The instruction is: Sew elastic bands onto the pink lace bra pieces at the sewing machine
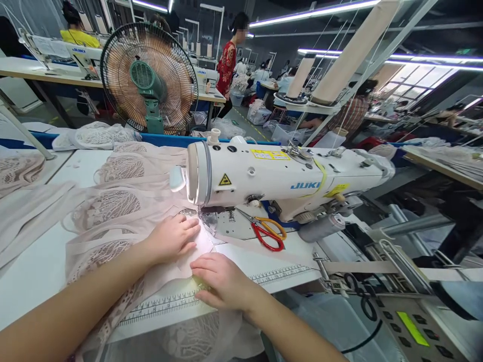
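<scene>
My left hand (171,239) lies flat on pale pink fabric (166,271), fingers stretched toward the needle area of a white JUKI sewing machine (260,171). Just to the right and nearer to me, my right hand (222,281) rests at the fabric's edge, its thumb apart from the fingers. A small yellowish patch (202,283) shows between them; I cannot make out what it is. Under the machine head, the needle and presser foot are mostly hidden. Joined lace pieces (109,208) of the same pale colour spread to the left, and some fabric hangs over the front edge.
Scissors (267,234) with red and orange handles lie beside the needle plate. A grey thread cone (322,229) rests under the arm. A printed ruler strip (279,274) runs along the table's front. At right is a control panel (411,329); a large fan (149,75) stands behind.
</scene>
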Motion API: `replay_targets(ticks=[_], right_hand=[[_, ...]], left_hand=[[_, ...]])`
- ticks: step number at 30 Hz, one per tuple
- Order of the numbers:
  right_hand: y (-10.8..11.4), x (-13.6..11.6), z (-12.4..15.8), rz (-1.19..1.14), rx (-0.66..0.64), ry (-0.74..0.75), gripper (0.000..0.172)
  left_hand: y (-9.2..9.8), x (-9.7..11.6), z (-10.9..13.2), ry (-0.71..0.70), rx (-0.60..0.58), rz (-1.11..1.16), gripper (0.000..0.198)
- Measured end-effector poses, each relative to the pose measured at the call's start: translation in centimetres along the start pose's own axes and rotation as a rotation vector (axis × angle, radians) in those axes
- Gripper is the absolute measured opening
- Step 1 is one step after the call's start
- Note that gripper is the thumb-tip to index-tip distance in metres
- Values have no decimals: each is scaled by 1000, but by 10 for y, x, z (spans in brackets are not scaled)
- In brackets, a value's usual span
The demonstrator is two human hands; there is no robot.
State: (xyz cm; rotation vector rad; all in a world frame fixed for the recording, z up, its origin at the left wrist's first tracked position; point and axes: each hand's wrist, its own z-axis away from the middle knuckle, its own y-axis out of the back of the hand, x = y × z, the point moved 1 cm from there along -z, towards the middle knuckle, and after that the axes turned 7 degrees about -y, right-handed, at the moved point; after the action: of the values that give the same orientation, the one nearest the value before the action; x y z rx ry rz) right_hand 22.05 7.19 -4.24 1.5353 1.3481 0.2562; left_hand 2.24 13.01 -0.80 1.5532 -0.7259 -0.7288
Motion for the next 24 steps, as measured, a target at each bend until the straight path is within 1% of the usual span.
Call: replay_targets(ticks=[5,9,14,21,24], right_hand=[[2,1,-2,7,-1,-78,29],[2,3,-1,10,19,-115,32],[2,4,0,11,12,-133,32],[4,3,-2,11,50,-96,28],[5,1,-3,7,61,-75,27]], left_hand=[[-10,2,-6,103,42,-51,39],[-11,2,-10,142,45,-70,37],[-8,-1,-10,96,70,6,31],[-8,-6,-6,20,121,68,31],[-7,-9,-5,1,105,79,31]])
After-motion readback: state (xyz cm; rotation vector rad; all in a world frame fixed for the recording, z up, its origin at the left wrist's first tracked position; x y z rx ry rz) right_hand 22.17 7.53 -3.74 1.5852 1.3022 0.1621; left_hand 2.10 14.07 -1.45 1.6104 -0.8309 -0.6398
